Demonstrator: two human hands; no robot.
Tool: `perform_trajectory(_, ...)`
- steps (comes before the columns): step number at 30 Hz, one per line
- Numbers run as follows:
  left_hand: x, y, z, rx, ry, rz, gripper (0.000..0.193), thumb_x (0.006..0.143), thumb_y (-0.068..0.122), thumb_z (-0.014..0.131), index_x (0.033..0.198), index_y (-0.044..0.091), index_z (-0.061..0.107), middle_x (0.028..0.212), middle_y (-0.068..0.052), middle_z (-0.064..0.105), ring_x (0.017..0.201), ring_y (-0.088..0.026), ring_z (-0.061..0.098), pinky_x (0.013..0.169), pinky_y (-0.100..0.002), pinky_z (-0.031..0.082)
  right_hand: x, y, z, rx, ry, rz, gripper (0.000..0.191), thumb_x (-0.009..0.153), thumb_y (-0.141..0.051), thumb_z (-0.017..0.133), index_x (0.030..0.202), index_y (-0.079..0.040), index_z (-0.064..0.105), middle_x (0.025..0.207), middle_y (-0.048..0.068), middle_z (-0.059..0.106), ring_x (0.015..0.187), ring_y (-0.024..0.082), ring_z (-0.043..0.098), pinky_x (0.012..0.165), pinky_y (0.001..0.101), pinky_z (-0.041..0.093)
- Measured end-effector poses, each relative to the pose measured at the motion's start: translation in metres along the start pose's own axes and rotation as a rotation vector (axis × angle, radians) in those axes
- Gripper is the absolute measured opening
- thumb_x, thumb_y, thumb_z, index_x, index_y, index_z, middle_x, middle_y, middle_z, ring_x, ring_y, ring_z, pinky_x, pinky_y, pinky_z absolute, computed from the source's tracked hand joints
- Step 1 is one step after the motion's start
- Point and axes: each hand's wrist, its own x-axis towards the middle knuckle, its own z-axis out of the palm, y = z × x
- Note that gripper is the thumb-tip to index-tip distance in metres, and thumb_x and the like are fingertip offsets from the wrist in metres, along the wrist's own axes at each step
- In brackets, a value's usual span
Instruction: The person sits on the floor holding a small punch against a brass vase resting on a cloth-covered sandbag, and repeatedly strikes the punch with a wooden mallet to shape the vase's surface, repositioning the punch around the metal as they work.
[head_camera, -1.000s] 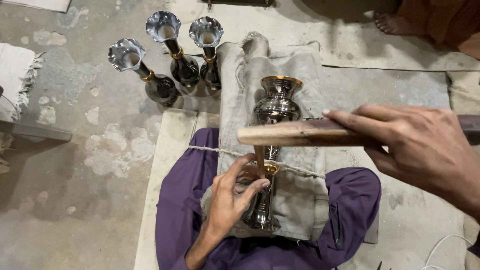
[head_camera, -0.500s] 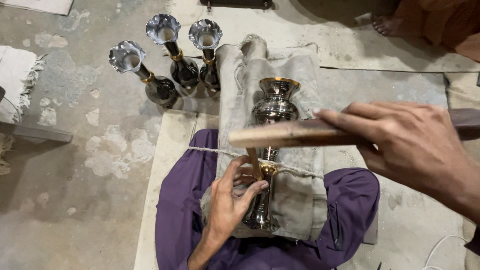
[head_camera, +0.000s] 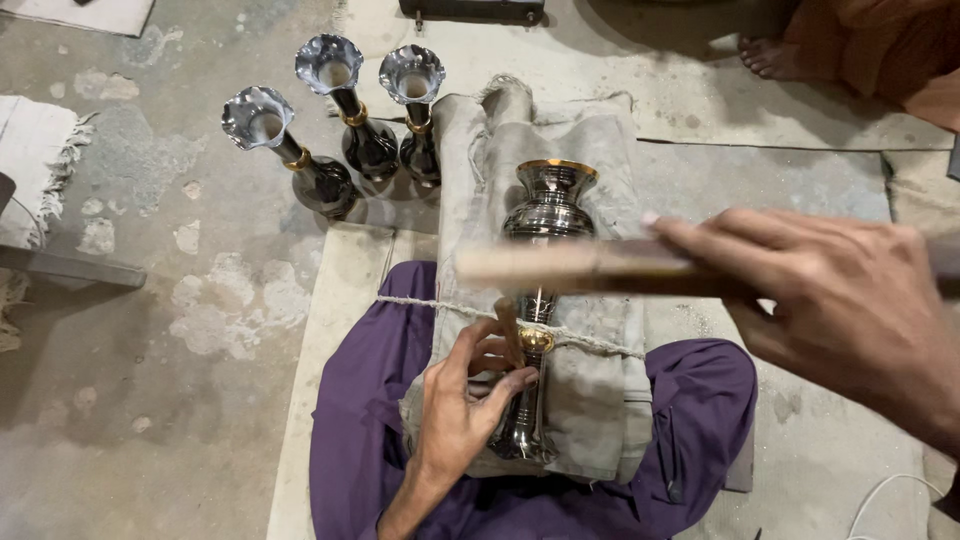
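Stick (head_camera: 560, 268) lower now, crosswise in right hand (head_camera: 850, 310) grip; vase (head_camera: 535, 330) lengthwise, mouth away, left hand (head_camera: 460, 410) clasped

concrete floor (head_camera: 150, 400), patchy; three vases (head_camera: 345, 120) standing on it; pale mat (head_camera: 320, 330) under sitter; rug (head_camera: 35, 150) at left

Patchy grey concrete floor (head_camera: 150, 330), pale mat (head_camera: 330, 330), frayed rug (head_camera: 40, 150)
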Motion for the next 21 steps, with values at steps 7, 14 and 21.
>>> perform_trajectory(7,0.001,-0.021,0.005,-0.111,0.026,0.261,0.045,0.096,0.003,0.071,0.138,0.007,0.056,0.115,-0.014,0.076,0.104,-0.025,0.080,0.080,-0.035,0.068,-0.026,0.004,0.025,0.119,-0.052,0.107,0.057,0.091,-0.031,0.070,0.145,-0.041,0.056,0.106,-0.006,0.078,0.075,0.014,0.074,0.065,0.0314,0.062)
perform_trajectory(14,-0.019,-0.045,0.005,-0.555,0.243,0.104,0.053,0.091,-0.007,0.074,0.136,0.001,0.048,0.108,-0.018,0.076,0.099,-0.025,0.076,0.086,-0.037,0.066,-0.069,-0.065,0.102,1.132,0.313,0.140,0.066,0.064,-0.009,0.089,0.125,-0.002,0.067,0.104,0.010,0.078,0.090,0.020,0.076,0.081,0.0328,0.060)
perform_trajectory(21,-0.022,-0.058,0.033,-0.993,0.313,-0.027,0.083,0.080,-0.003,0.075,0.149,0.007,0.031,0.111,-0.016,0.072,0.093,-0.023,0.075,0.075,-0.034,0.065,-0.085,-0.171,0.146,1.326,0.189,0.148,0.051,0.069,-0.013,0.093,0.112,-0.003,0.067,0.071,0.011,0.074,0.058,0.016,0.079,0.054,0.0315,0.060)
